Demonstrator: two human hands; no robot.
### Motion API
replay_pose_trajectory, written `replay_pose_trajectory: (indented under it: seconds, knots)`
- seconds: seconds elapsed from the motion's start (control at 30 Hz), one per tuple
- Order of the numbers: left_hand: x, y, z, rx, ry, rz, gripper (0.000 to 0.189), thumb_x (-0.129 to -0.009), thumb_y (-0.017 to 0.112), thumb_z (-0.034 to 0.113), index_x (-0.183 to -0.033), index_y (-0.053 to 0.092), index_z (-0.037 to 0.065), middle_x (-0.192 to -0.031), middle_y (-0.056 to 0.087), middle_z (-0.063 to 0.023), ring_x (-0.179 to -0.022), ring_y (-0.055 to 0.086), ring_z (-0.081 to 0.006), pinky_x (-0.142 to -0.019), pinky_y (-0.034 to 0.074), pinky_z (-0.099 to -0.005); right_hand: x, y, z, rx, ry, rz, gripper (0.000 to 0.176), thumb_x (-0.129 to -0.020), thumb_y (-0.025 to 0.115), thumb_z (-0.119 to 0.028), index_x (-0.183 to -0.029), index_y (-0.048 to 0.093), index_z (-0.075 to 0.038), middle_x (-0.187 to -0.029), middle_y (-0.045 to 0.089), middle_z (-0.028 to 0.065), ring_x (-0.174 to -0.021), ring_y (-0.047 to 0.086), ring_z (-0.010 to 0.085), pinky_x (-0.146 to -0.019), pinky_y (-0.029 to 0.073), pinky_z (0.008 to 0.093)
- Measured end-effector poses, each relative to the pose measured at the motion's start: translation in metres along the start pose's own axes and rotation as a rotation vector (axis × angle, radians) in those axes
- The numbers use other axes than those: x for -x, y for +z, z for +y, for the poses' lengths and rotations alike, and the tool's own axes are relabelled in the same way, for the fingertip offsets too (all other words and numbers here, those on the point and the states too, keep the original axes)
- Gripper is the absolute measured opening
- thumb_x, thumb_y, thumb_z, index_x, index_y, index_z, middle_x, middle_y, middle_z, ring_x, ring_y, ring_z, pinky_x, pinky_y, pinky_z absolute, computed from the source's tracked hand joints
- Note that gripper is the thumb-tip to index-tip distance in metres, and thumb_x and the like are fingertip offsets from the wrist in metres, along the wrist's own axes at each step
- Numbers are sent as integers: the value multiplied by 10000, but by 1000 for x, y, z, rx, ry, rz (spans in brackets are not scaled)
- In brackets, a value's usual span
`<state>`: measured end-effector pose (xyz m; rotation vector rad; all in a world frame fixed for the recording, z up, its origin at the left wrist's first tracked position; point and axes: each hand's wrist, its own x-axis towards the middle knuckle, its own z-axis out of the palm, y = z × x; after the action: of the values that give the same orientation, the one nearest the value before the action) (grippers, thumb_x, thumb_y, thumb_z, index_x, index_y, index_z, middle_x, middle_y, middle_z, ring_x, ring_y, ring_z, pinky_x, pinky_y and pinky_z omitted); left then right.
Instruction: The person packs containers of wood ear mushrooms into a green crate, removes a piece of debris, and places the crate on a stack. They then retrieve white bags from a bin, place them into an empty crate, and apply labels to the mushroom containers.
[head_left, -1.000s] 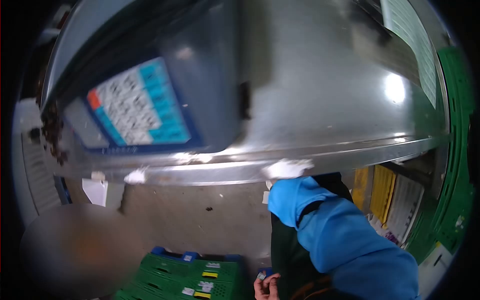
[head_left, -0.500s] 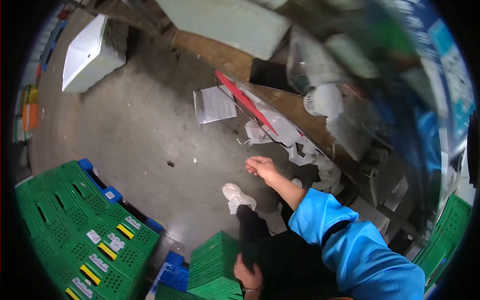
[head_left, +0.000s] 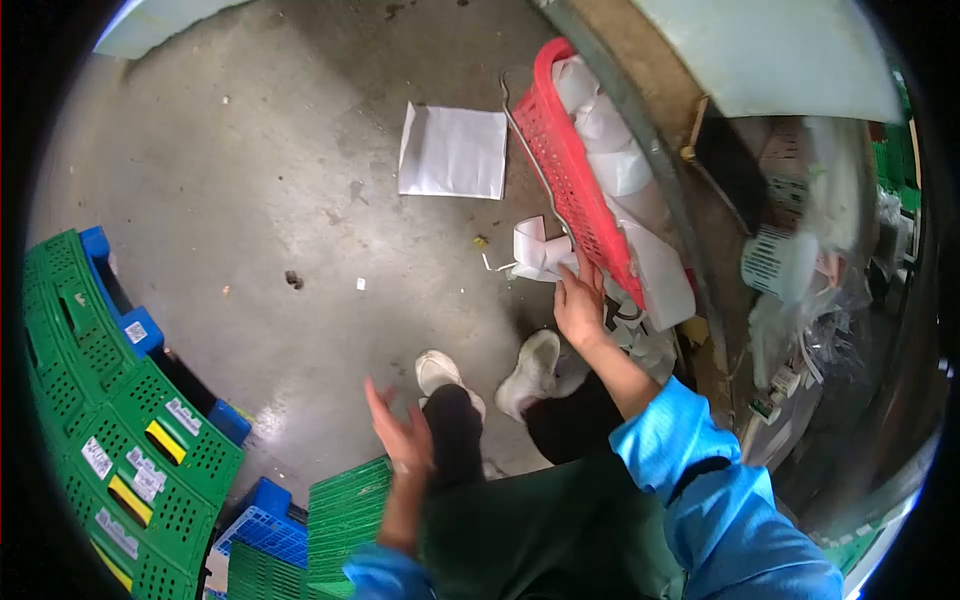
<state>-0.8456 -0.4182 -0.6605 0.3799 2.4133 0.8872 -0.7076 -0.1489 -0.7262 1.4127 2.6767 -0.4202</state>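
Observation:
My right hand (head_left: 580, 305) reaches forward with its fingers extended, overlapping the near lower side of a red plastic basket (head_left: 560, 135). Whether the fingertips touch the basket cannot be told. White paper strips (head_left: 615, 160) fill the basket, and some hang over its edge. A thin bent metal rod (head_left: 535, 165) runs along the basket's left side, its lower end close to my right fingers. Beside that end, a loose curl of white paper strip (head_left: 540, 250) lies on the floor. My left hand (head_left: 402, 435), slightly blurred, is held open with nothing in it, left of my legs.
A flat white sheet (head_left: 453, 150) lies on the concrete floor (head_left: 330, 120). Green crates (head_left: 190, 420) stand on blue pallets at the left, and another ribbed green crate (head_left: 345, 515) is by my left arm. A cluttered workbench (head_left: 655, 50) edges the right side.
My view has turned toward the basket, which now shows more fully. The right hand has moved to the basket and its fingers have opened. My left hand has risen forward from beside the green crate.

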Motion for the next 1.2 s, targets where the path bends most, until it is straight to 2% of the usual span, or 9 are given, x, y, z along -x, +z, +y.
replay_pose_trajectory:
  seconds: [0.17,0.23,0.47,0.6,0.73,0.87,0.93,1.07,1.2]
  knots:
    - [-193,89,-32,19,13,56,749,-744,575,44,-1362,152,27,-1138,498,-251,-1079,485,-346,-883,392,-398,4,-1,-23,-376,-320,-96,279,-734,627,-93,-1011,594,-82,-1076,494,94,-995,474,307,-854,374,422]
    - [-244,120,-33,30,38,72,789,-730,607,71,-1364,139,36,-1146,489,-258,-1084,485,-345,-889,393,-400,-4,55,-22,-577,-81,-143,363,-733,616,-69,-1083,521,-77,-1055,495,134,-982,482,315,-860,391,371]
    - [-335,191,-30,-130,446,238,850,-700,664,109,-1365,136,64,-1155,480,-266,-1014,523,-372,-876,408,-413,-69,171,-33,-272,-106,-122,547,-669,631,-16,-1177,480,-152,-1229,358,134,-1118,363,327,-960,294,424]
    - [-349,196,-6,-152,148,40,820,-708,633,117,-1366,145,85,-1062,535,-258,-906,562,-388,-816,438,-407,-88,190,-19,-98,-265,-145,392,-651,624,-71,-1031,568,-147,-1102,441,98,-1031,412,287,-909,313,408]
    - [-352,198,-37,-68,288,208,752,-728,571,99,-1363,171,50,-975,570,-228,-853,584,-327,-776,453,-396,-92,196,-21,-49,-340,-73,213,-645,609,-125,-857,584,-122,-978,486,67,-963,446,271,-836,348,401]
    - [-316,163,-56,247,-14,168,734,-755,545,106,-1366,151,-1,-1004,546,-189,-839,568,-274,-833,427,-375,-63,114,-63,-519,-396,-4,224,-637,652,-83,-843,564,-86,-1007,488,72,-976,470,281,-860,354,403]
    - [-295,155,-93,-28,159,403,720,-771,546,119,-1367,159,-1,-1117,484,-201,-908,549,-262,-858,415,-358,-52,41,-76,-846,-331,-22,237,-688,636,-69,-917,577,-75,-1076,486,98,-953,500,301,-894,338,401]
    - [-220,112,-101,86,-73,376,715,-772,570,142,-1354,186,-14,-1232,392,-207,-993,496,-260,-883,400,-330,-85,-69,-17,-348,-65,620,403,-839,515,-192,-1168,464,36,-1159,493,183,-1018,484,311,-865,380,380]
    - [-167,89,-123,361,-256,440,702,-755,583,136,-1330,221,-43,-1211,410,-202,-992,484,-249,-882,392,-333,-60,-63,50,-251,148,120,371,-836,561,-273,-1117,535,-33,-1019,563,158,-900,540,315,-765,422,407]
